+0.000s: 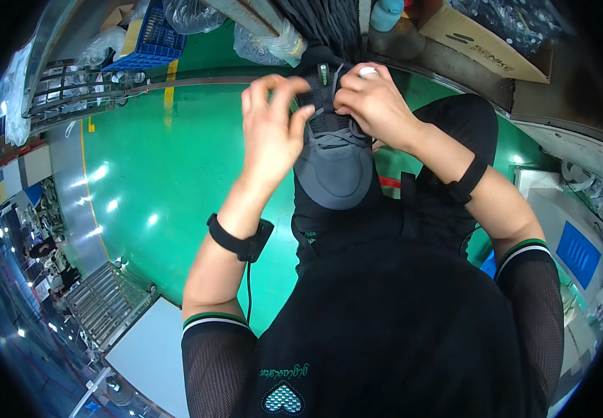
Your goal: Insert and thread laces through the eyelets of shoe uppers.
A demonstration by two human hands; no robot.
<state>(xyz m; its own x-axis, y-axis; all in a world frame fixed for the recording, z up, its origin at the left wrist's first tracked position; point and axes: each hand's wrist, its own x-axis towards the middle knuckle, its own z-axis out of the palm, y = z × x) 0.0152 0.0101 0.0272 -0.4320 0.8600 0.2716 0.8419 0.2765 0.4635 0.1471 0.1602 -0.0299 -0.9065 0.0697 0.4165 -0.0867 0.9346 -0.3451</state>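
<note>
A dark grey shoe (334, 174) rests over my lap, its rounded toe toward me and its black tongue with a small green label farther off. Grey laces (331, 139) cross its upper. At the shoe's left side is my left hand (273, 122), slightly blurred, with bent fingers and the thumb held apart; I see nothing between them. My right hand (378, 101) is closed at the right side of the lacing, thumb and fingers pinched on what looks like a shoelace, mostly hidden by the fingers. A white cover sits on one of its fingers.
Beyond the shoe stand a metal post (246, 14) wrapped in plastic and a bundle of dark strands (322, 28). A blue crate (152, 42) is at the far left. An open cardboard box (486, 49) and a light-blue bottle (386, 15) stand far right. A cable hangs from my left wristband.
</note>
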